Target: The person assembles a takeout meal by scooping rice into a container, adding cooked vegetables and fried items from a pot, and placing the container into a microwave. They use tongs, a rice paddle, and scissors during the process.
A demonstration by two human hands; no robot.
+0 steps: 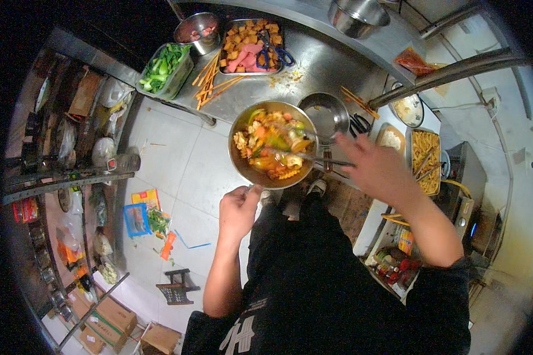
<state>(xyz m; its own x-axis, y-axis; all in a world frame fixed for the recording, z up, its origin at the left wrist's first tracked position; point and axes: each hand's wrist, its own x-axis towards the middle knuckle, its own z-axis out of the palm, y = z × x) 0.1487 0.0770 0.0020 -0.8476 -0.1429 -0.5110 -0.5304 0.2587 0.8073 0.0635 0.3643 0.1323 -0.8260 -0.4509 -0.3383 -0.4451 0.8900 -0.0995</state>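
Food bowl (273, 149) held by left hand (238, 208); right hand (378, 170) stirring with tongs (314, 157).

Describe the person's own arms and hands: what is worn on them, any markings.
Both forearms are bare, with no gloves, watch or rings visible on the left hand or the right hand, which is motion-blurred. A short black sleeve ends near the right elbow. The black top shows white lettering low at the front.
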